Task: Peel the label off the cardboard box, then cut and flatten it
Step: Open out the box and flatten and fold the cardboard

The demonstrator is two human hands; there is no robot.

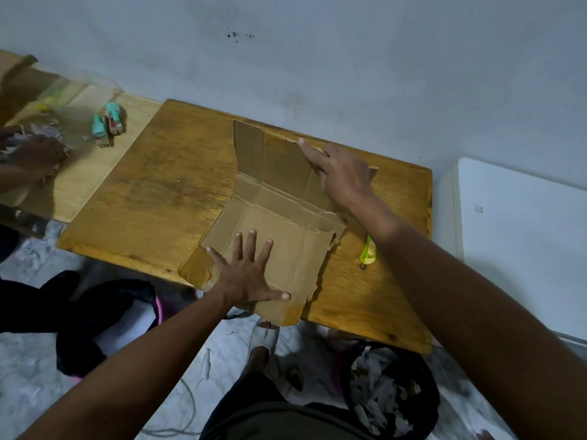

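The brown cardboard box [279, 198] lies cut open and spread out on the wooden table [152, 192]. Its near panel lies flat and overhangs the front edge; its far panel still tilts up towards the wall. My left hand [247, 274] rests palm down with fingers spread on the near panel. My right hand [340, 176] lies flat with fingers extended on the far right part of the cardboard. A yellow-green utility knife [368, 254] lies on the table just right of the box, under my right forearm. I see no label on the cardboard.
A second person's hand [35, 157] works with shredded paper on a lighter table [95, 166] at the left, near two teal tools [108, 122]. A black bin [394, 392] of paper scraps stands on the floor below. A white cabinet [521, 242] is at the right.
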